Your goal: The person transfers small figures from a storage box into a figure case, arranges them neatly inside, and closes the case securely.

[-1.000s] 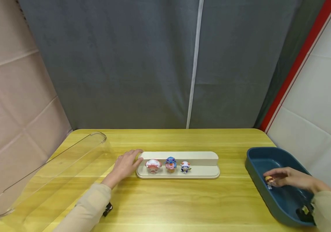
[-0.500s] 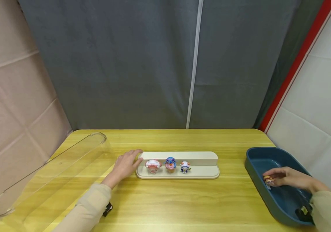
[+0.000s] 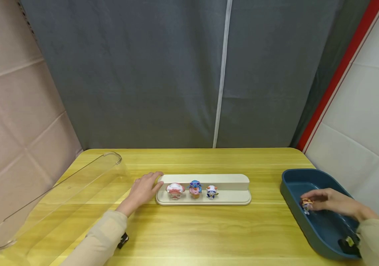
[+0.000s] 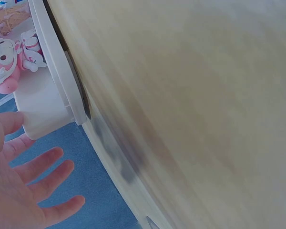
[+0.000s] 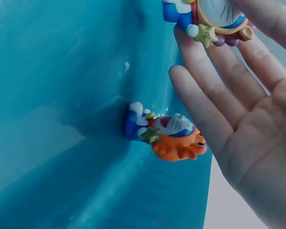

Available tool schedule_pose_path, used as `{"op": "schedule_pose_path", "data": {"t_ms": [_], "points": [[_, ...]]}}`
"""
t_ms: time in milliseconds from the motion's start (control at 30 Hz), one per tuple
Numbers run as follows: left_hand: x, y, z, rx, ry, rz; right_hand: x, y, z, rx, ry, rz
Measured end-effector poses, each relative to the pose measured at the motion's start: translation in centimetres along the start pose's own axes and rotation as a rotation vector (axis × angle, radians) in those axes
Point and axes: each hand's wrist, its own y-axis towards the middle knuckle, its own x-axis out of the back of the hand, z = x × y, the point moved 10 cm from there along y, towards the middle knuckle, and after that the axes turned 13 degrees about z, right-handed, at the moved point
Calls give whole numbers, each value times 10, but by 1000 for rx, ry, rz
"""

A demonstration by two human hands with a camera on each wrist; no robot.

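In the head view my left hand [image 3: 142,191] rests with relaxed, spread fingers at the left end of a cream display base [image 3: 231,197]. Three small figurines stand on that base: a pink-and-white one [image 3: 175,191], a blue one with a pink cupcake [image 3: 195,189] and a white-and-blue one [image 3: 211,192]. Inside a dark blue bin [image 3: 294,212] at the right, my right hand [image 3: 334,203] pinches a blue-footed figurine [image 5: 202,19] with a yellow star. Below it, the right wrist view shows a similar figurine with an orange head [image 5: 176,145] by the bin's wall.
A clear plastic cover [image 3: 66,195] lies slanted across the left of the wooden table [image 3: 209,232]. A grey curtain [image 3: 143,81] hangs behind, with pale cloth walls on both sides. Black wrist gear [image 3: 123,240] shows beneath the left sleeve.
The right hand has shifted very slightly inside the bin, and the figurine it pinches has turned a little. The left hand, the base and its figurines stay put.
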Motion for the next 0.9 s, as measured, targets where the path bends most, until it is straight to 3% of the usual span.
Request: {"op": "schedule_pose_path", "data": {"t_ms": [467, 900], "points": [[-1, 0, 1, 1, 3, 0, 11, -8, 15, -190, -91, -174], [0, 0, 0, 0, 5, -2, 16, -14, 43, -61, -132, -228]]}}
